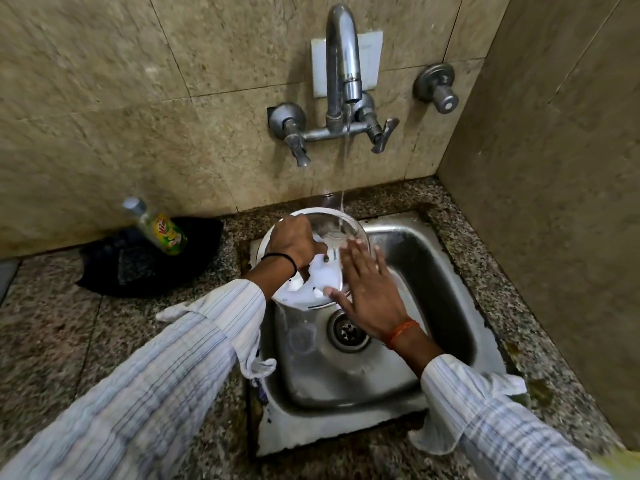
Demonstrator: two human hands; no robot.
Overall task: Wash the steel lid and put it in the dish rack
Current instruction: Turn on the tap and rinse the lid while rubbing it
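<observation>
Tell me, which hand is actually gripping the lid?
The left hand grips the steel lid; the right hand lies flat, fingers spread.

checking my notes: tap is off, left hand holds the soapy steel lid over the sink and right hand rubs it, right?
Not quite: the tap is running, water falling onto the steel lid. The head view shows it. The left hand does hold it over the sink while the right hand rubs.

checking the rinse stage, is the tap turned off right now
No, a thin stream of water runs from the tap onto the steel lid, which the left hand holds over the sink.
</observation>
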